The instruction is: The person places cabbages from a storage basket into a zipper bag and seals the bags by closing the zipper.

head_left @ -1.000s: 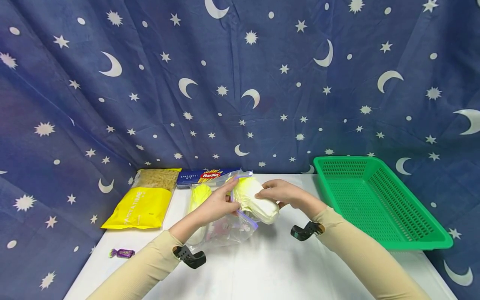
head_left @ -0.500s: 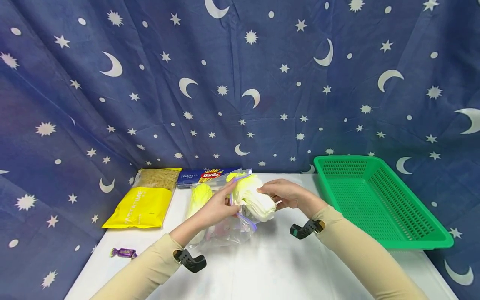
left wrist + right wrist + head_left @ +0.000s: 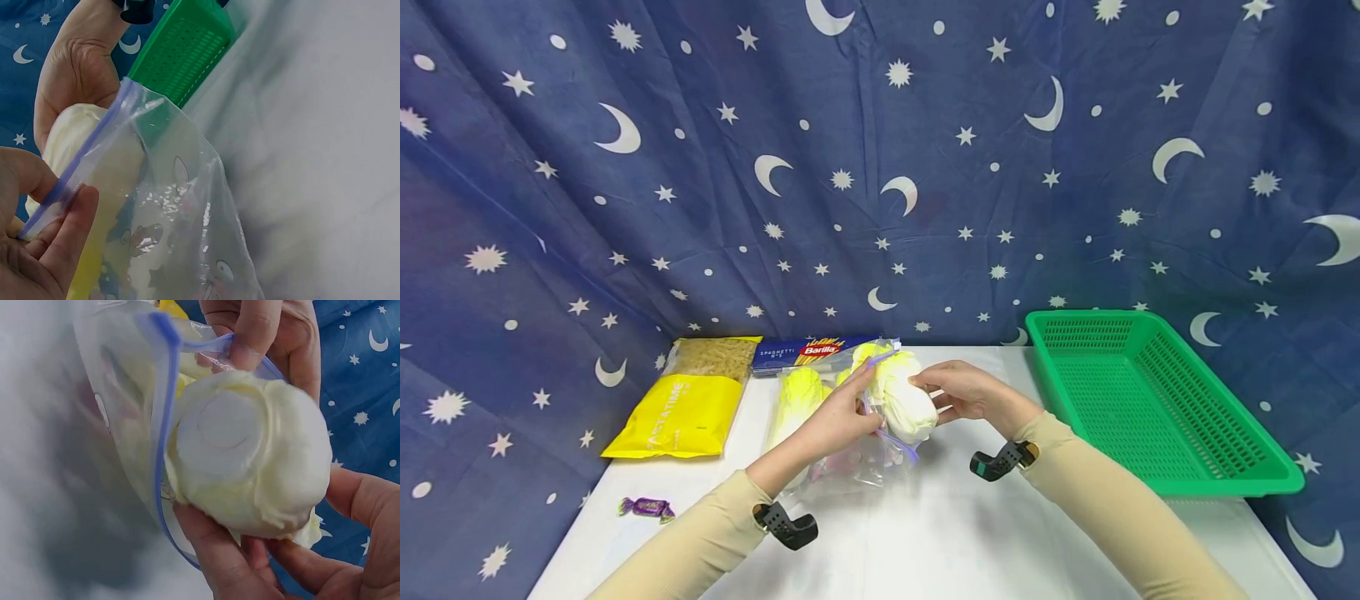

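Note:
My right hand (image 3: 967, 392) grips a pale napa cabbage (image 3: 910, 407) near its base, its leafy end inside the mouth of a clear zip bag (image 3: 859, 468). My left hand (image 3: 841, 417) pinches the purple-edged rim of that bag. The round white base of the cabbage (image 3: 219, 431) fills the bag's opening in the right wrist view, with fingers around its lower side. Another yellow-and-white cabbage (image 3: 799, 393) lies left of my left hand; whether it is in the bag or under it I cannot tell. Printed figures mark the bag wall (image 3: 181, 206) in the left wrist view.
A green perforated basket (image 3: 1131, 400) stands at the right of the white table (image 3: 955, 533). Back left are a yellow pasta bag (image 3: 688, 408) and a blue spaghetti box (image 3: 775, 354). A purple-wrapped candy (image 3: 647, 507) lies front left. A patterned curtain (image 3: 925, 275) hangs behind.
The cabbage has moved left and deeper into the bag's mouth, turning somewhat more upright. My right hand follows it slightly left, while my left hand stays at the rim.

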### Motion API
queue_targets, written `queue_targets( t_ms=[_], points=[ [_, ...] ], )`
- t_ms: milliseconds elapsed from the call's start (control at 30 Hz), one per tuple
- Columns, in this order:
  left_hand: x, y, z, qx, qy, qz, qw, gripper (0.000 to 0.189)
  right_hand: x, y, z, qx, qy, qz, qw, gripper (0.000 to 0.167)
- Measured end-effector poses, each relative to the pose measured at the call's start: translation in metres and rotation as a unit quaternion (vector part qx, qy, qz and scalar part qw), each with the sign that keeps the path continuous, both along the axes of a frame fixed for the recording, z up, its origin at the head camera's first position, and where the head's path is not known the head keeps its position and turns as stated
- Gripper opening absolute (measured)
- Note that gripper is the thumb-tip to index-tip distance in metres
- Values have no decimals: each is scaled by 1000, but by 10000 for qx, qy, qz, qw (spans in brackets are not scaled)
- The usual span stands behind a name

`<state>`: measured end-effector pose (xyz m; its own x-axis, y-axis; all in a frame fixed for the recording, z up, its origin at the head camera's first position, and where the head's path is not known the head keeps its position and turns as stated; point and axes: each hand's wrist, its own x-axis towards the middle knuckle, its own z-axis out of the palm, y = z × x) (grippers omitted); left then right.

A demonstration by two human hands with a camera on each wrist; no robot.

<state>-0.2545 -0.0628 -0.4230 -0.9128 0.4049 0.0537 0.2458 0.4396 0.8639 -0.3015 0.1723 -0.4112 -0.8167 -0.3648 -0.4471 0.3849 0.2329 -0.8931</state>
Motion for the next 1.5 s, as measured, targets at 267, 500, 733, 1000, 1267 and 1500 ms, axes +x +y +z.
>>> queue_targets(
  t_ms=[267,500,733,1000,1267,1500],
  points=[
    [1,1,1,130,-229,6,9997,86,-1,-10,-4,102,56,-105,9999,32],
    [2,3,3,487,-447,56,9978,86,-2,-20,-7,263,166,-118,9994,33],
    [0,3,1,827,-672,44,9943,87,-3,-23,-10,235,94,-188,9995,39],
    [-2,3,2,850,-811,31,9931,88,-4,-23,-20,271,248,-293,9989,41],
    [-3,3,0,913,-869,18,9920,90,-3,-24,-23,553,424,-252,9973,38],
    [-3,2,1,916,-852,-34,9921,91,-1,-19,-23,766,667,-604,9930,32]
  ],
)
